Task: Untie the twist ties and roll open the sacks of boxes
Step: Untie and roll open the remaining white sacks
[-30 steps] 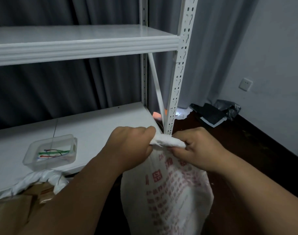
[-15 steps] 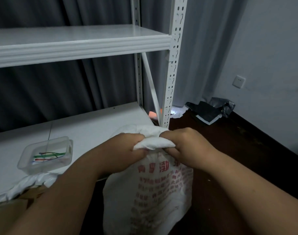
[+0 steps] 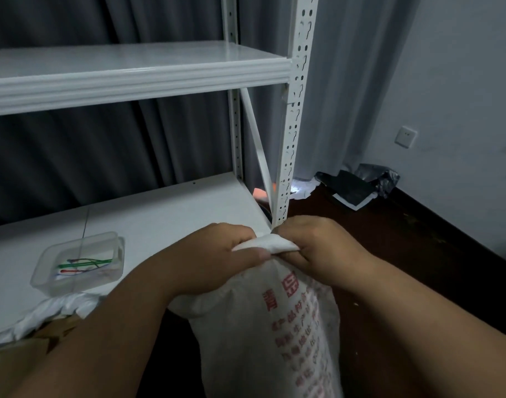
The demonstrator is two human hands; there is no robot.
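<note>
Left hand [image 3: 214,259] and right hand [image 3: 315,248] both grip the bunched neck of the sack [image 3: 274,334] (red-printed), which hangs below them.

White sack [image 3: 263,334], red print; white shelf [image 3: 148,73]

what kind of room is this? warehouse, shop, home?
Probably a small storeroom or spare room used for packing, not a warehouse. Clues: a white boltless metal shelving rack, a white printed sack held at its mouth by both hands, and a clear plastic tub of twist ties on the lower shelf. Curtains and a wall socket suggest indoors.
</note>
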